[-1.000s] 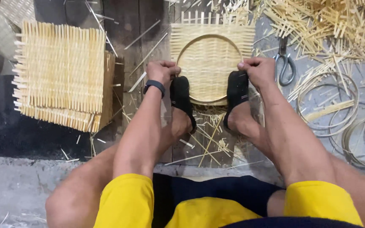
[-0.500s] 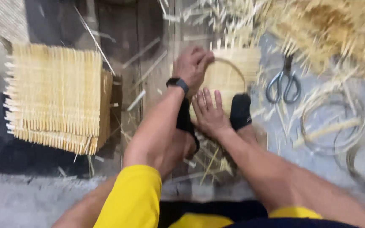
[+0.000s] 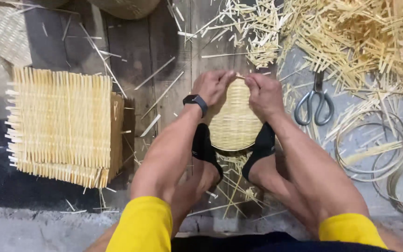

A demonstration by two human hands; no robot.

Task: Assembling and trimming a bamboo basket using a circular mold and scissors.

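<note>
The left hand (image 3: 213,86) and the right hand (image 3: 263,94) meet at the far rim of a small round woven bamboo basket (image 3: 234,123), fingers curled. Both pinch the same thin bamboo strip (image 3: 241,77), which runs across the gap between the thumbs. The left wrist wears a black watch (image 3: 196,101). The basket stands tilted on its edge on the floor, directly under and just nearer than the hands, its woven face turned up toward the camera. It is clamped between two feet in black socks (image 3: 204,148), one pressed to each side of its lower rim.

The floor here is dark wooden planks (image 3: 131,70), strewn with loose splints. Left of the left forearm, well apart from the basket, lies a stack of flat square woven mats (image 3: 61,123) with splint ends sticking out on all sides; it sits partly on the planks and partly on a dark mat at the left edge. Just right of the right hand, a pair of grey-handled scissors (image 3: 314,103) lies with its blades pointing away. Beyond the scissors, toward the far right corner, is a big heap of cut bamboo splints (image 3: 360,37). Near the right edge lie several thin bamboo hoops (image 3: 371,144), overlapping.
</note>
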